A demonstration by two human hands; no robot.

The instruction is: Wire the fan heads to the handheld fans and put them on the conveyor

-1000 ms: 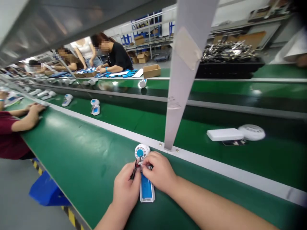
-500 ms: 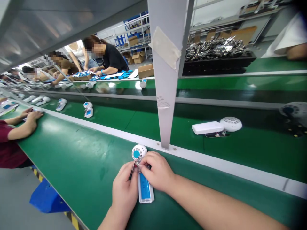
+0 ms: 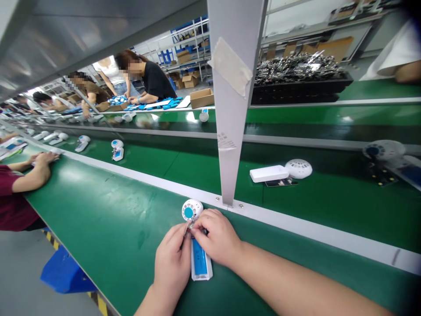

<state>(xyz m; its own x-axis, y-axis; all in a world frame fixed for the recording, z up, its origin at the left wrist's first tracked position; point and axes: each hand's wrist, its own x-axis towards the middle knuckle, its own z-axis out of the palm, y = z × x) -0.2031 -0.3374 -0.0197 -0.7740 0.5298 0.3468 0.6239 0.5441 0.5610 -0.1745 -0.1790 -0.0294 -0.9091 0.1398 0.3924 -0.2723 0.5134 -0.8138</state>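
A white handheld fan (image 3: 192, 210) with a blue hub lies on the green bench. Its opened handle (image 3: 201, 263) shows a blue insert and points toward me. My left hand (image 3: 173, 256) pinches a small thin circuit board (image 3: 187, 228) on edge at the fan's neck. Close against it, my right hand (image 3: 215, 235) has thumb and forefinger pressed together at the same spot, its wrist beside the handle. What the right fingertips grip is too small and covered to make out.
A grey post (image 3: 229, 131) rises just beyond my hands, by the white bench rail (image 3: 289, 219). Behind runs a green conveyor (image 3: 171, 164) carrying several fans, one a white fan (image 3: 298, 168) at right. A co-worker's hands (image 3: 42, 161) rest at far left.
On the conveyor, the fans at right have shifted left, and more of the rightmost one shows. The circuit board has turned slightly in my left fingers. Both hands stay at the fan's neck.
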